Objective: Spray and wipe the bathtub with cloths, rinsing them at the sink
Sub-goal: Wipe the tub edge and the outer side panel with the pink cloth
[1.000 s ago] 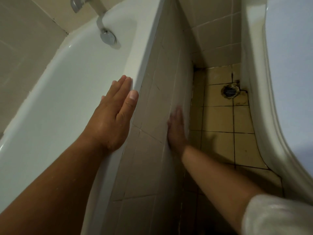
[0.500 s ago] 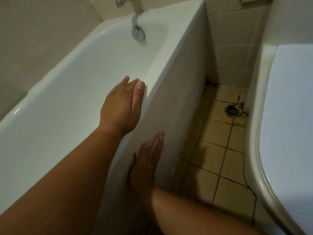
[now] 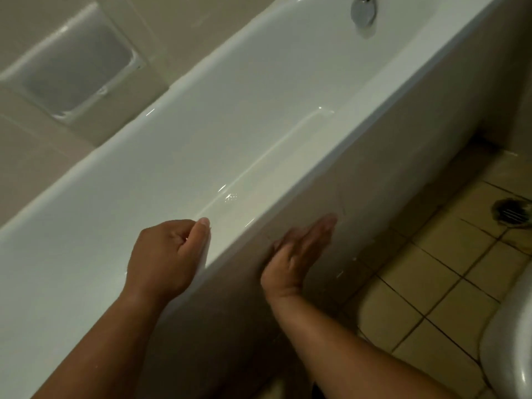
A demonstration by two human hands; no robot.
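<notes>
The white bathtub (image 3: 259, 90) runs diagonally from lower left to upper right, and its floor shines wet. My left hand (image 3: 168, 254) sits on the near rim with its fingers curled down over the inner edge and its thumb lying along the top. My right hand (image 3: 299, 253) lies flat against the beige tiled side panel (image 3: 388, 156) just below the rim, fingers straight and a little blurred. Neither hand holds a cloth or a spray bottle, and none is in view.
A chrome fitting (image 3: 363, 10) sits at the tub's far end. A recessed soap dish (image 3: 77, 70) is set in the wall tiles. On the yellowish tiled floor (image 3: 431, 277) is a round drain (image 3: 511, 213). A white toilet (image 3: 512, 355) fills the lower right.
The view swung left and back, showing more of the tub. My left hand went from flat to curled over the rim. My right hand stayed flat on the side panel, nearer the rim.
</notes>
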